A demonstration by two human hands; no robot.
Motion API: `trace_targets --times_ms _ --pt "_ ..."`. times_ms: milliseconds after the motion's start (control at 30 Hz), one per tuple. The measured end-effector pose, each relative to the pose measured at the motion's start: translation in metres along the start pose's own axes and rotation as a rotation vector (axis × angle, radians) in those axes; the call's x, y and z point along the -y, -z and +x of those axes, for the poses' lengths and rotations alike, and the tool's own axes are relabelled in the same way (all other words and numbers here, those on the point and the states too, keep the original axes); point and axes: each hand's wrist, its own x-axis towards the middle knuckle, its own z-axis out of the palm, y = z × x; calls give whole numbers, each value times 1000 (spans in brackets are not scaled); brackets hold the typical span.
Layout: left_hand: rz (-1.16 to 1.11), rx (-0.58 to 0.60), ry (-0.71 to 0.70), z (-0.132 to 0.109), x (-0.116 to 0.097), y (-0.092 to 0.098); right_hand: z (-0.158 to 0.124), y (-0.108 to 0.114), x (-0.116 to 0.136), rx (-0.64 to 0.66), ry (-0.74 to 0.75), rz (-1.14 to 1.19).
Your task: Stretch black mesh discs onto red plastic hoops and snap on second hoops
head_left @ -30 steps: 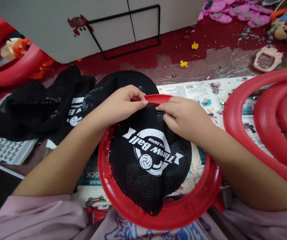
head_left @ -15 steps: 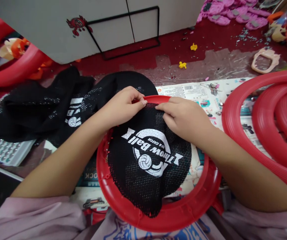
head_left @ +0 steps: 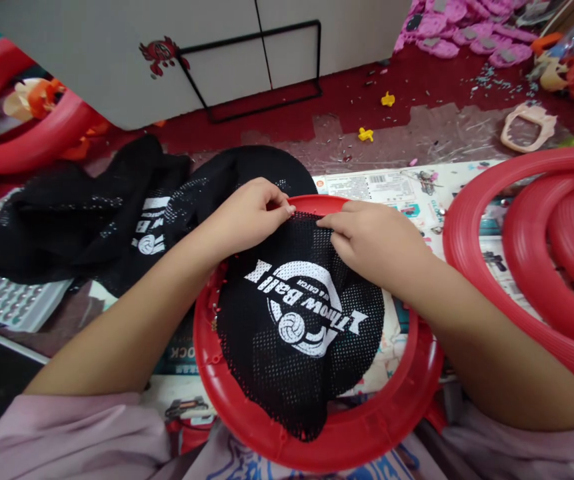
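A red plastic ring (head_left: 247, 437) lies in front of me, its near side against my lap. Across its opening lies a round black mesh cloth (head_left: 267, 347) printed in white with "Throw Ball"; its near edge hangs loose over the ring's lower rim. My left hand (head_left: 254, 217) pinches the cloth's far edge at the top of the ring, thumb and forefinger together. Just right of it, my right hand (head_left: 374, 240) has its forefinger on the mesh by the rim, with the other fingers curled and partly hidden.
More black mesh cloths (head_left: 77, 213) are heaped at left, beside a white tray (head_left: 21, 303) of small metallic pieces. Red rings (head_left: 471, 220) are piled at right. A white panel (head_left: 227, 73) stands behind, and small yellow pieces (head_left: 365, 135) and pink parts (head_left: 437, 23) lie further back.
The view has shifted slightly. My right forefinger has moved a little to the right along the cloth's far edge; my left hand keeps its pinch there.
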Motion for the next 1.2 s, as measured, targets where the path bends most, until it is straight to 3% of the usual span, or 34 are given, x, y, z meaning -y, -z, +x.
trace_targets --times_ms 133,233,333,500,900,1200 --pt "-27 -12 -6 -2 -2 5 0 0 -1 42 71 32" --pt "-88 -41 -173 -3 -6 5 0 -1 -2 36 124 39" --pt "-105 24 -301 -3 -8 4 -1 -1 -4 -38 159 65" --pt "-177 32 -206 -2 -4 1 -2 -1 -7 -137 135 64" --pt "-92 -70 -234 0 -3 -8 1 -6 -8 -117 78 13" --pt "-38 -98 -173 -1 -5 -10 4 -10 -6 -98 40 -60"
